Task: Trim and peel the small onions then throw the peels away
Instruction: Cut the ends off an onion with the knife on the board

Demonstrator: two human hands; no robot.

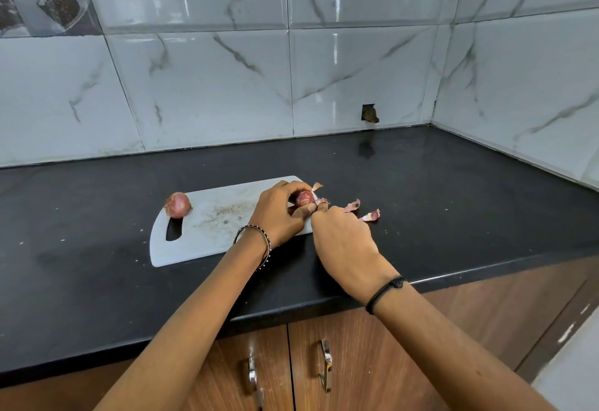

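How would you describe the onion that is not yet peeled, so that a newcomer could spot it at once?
On the black counter lies a white cutting board. The unpeeled onion sits alone at the board's far left corner, beside the handle slot. Unlike the other onion, gripped in the left hand at the board's right end, it is untouched and wears its dry skin.

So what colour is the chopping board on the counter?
The chopping board is white, with brownish smudges in the middle; the head view, the only one, shows it.
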